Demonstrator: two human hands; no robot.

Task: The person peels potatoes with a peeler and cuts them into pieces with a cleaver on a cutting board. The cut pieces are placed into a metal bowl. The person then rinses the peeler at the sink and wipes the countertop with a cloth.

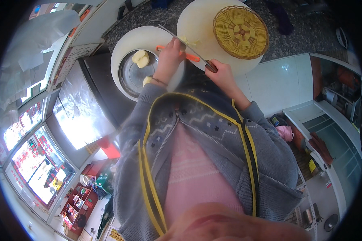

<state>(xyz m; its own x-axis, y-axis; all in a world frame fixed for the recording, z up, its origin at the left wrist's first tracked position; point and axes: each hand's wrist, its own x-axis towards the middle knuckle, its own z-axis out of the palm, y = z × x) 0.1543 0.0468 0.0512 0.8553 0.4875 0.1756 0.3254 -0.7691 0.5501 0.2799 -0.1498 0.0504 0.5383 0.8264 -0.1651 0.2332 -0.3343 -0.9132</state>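
My right hand (221, 75) grips the dark handle of a long, thin-bladed knife (190, 48), its blade slanting up and left past my left fingers. My left hand (170, 58) is closed around an orange plastic peeler (193, 57), which shows on both sides of the fist. Under my left forearm sits a round steel dish (129, 76) on a round white board (119, 51). In the dish lies a peeled, pale-yellow piece of produce (141, 58); another pale piece (147, 80) is partly hidden by my wrist. Pale scraps (193, 40) lie beyond the blade.
A yellow wicker basket (241, 32) rests on a second round white board (196, 15) at the right. Both boards are on a speckled stone counter (289, 45). White cabinet fronts (280, 76) stand below it. A dark cloth (280, 18) lies farther right.
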